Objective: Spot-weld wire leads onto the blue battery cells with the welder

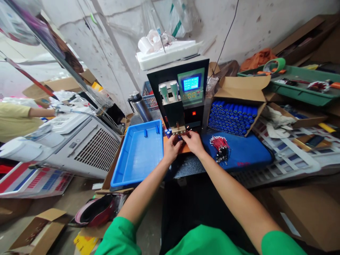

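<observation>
A black machine (156,79) with a lit blue screen (191,83) stands in front of me. My left hand (172,146) is closed under its thin electrodes (178,125), its fingers around something too small to make out, perhaps a blue cell. Close beside it, my right hand (193,141) pinches something at the same spot, and a small orange glow shows by its fingertips. Blue cells (168,132) stand just behind my left hand. Two more blue cells (145,133) lie in the blue tray (136,156). Red and black wires (221,147) lie on a blue surface at the right.
An open carton (239,88) packed with blue cells stands right of the machine. A steel flask (142,108) is behind the tray. Further right are a green tray (305,94) and a white crate (292,161). Another person's arm (41,112) shows at the far left.
</observation>
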Demonstrator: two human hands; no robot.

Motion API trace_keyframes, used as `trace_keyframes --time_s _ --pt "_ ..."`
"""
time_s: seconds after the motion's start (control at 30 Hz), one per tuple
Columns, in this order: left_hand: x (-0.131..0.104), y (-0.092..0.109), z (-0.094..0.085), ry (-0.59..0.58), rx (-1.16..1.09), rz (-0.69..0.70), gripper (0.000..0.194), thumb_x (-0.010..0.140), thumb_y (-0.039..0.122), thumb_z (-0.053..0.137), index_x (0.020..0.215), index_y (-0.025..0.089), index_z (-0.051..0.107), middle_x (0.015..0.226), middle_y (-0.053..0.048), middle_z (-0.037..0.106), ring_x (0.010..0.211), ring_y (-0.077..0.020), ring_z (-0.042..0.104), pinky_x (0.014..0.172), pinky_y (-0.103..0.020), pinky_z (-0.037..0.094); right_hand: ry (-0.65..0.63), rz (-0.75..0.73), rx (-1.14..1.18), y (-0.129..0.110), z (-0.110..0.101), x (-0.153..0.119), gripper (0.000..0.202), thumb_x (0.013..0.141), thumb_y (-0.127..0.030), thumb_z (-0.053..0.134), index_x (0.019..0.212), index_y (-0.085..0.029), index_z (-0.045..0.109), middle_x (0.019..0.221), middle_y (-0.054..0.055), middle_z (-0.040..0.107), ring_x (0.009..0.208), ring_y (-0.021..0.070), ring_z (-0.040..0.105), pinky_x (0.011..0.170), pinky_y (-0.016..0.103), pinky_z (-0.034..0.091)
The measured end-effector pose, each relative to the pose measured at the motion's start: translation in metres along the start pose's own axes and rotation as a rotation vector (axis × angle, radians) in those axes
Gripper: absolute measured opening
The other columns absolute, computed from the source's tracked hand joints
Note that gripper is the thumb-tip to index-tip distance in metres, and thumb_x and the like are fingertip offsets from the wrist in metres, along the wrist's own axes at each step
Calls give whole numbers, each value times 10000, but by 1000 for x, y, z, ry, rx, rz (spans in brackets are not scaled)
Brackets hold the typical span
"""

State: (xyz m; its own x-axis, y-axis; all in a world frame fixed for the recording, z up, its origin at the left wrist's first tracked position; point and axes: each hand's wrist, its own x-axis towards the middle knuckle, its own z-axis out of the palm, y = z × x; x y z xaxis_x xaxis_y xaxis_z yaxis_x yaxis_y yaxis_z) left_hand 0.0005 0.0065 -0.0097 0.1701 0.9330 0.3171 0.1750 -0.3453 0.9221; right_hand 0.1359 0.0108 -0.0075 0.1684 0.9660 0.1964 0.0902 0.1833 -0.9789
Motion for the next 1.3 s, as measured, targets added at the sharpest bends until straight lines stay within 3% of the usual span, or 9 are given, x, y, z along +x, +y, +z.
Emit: trace_keyframes --time_s 0.23,0.33,0.53,0.73,0.83,1.0,1.3 --pt "2 -2 -1 0 7 3 233 821 290 660 1022 172 645 886 -35 700 822 -176 649 786 -308 529 -46 -9 4 3 -8 -6 223 798 -424 635 821 -202 634 817 47 709 762 206 650 697 297 498" --pt "3 -7 0 2 -3 -14 237 813 298 669 1007 166 640 888 -40 698 821 -175 651 790 -312 531 -95 -24 -52 3 -13 -9 214 781 -405 635 749 -194 616 761 42 696 716 196 635 673 296 482" --pt "3 -11 1 10 -35 -16 284 779 306 693 1013 160 629 925 -58 712 861 -187 672 833 -343 542 -136 32 17 5 -16 -9 278 744 -449 638 641 -204 559 572 15 603 549 158 547 497 254 392" --pt "4 1 -9 18 -6 -51 344 717 278 735 1026 162 638 995 -83 728 915 -210 694 873 -386 553 -214 129 190 3 -19 -5 421 656 -564 735 609 -199 531 486 -26 535 397 93 428 386 215 299" --pt "1 7 -24 37 63 -79 315 738 290 710 1020 159 664 1040 -97 725 928 -207 688 852 -363 551 -210 141 223 2 -20 -4 437 643 -576 752 601 -198 536 466 -32 520 374 87 410 364 211 285" --pt "-15 11 -40 11 300 -47 197 786 323 656 907 177 711 850 -47 722 666 -145 614 634 -280 496 -195 142 237 2 -18 -4 416 661 -545 761 579 -205 536 451 -21 519 391 99 420 370 215 289" --pt "-17 4 -27 -124 594 61 93 782 284 673 770 205 722 689 -26 654 646 -171 559 671 -308 438 -204 150 255 3 -18 -2 401 661 -528 752 583 -203 531 444 -33 501 386 87 396 371 204 264"
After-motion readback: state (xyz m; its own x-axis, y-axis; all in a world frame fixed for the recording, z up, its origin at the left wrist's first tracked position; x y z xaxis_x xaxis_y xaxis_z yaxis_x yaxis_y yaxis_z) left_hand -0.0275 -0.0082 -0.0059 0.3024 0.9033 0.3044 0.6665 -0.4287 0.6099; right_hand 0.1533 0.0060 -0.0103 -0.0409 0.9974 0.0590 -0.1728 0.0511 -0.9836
